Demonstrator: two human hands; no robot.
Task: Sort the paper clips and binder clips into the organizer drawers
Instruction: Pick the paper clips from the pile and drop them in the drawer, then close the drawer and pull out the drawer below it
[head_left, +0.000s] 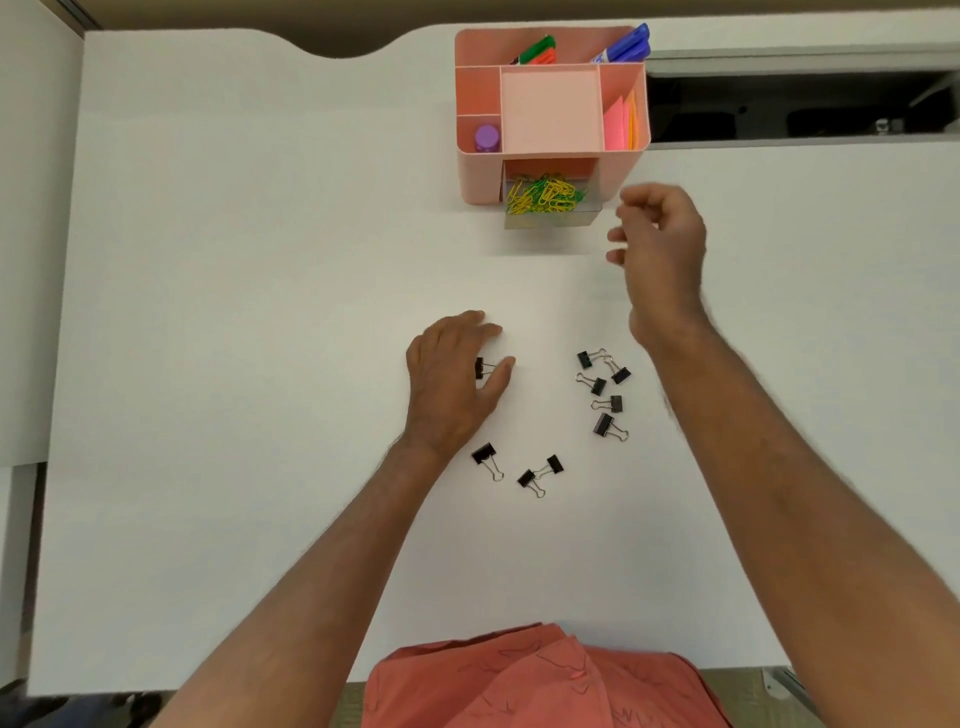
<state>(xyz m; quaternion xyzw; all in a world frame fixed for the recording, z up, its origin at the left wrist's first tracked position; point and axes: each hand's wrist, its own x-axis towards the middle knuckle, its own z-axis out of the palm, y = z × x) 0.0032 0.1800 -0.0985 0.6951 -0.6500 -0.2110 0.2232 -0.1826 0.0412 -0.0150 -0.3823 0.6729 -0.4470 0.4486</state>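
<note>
Head view. White table (208, 312) seen from above; pink organizer (550, 104) standing at far centre. Clear drawer (550, 218) at organizer's front pulled out, loaded with a tangle of yellow and green paper clips (543, 193).

Top compartments: green and orange markers (537, 50) at back left, blue markers (626, 45) at back right, purple-capped item (487, 138) at front left, pink and orange sticky notes (618, 122) in right slot. Centre compartment showing only its pink floor.

Left hand (452, 379) palm-down on the table, thumb and fingers closed around one black binder clip (483, 368), clip partly hidden under the fingers. Grip narrow, holding that clip.

Right hand (660, 244) raised just right of the open drawer, fingers loosely curled, nothing seen between them. Outline blurred.

Remaining binder clips loose on the table near the person: cluster of five (602, 392) right of the left hand, below the right wrist; single clip (487, 460) beside the left wrist; pair (540, 474) just right of it, wire handles touching or overlapping.

Salmon shirt (540, 680) at bottom edge. Dark gap (800, 106) beyond table's far right edge.
</note>
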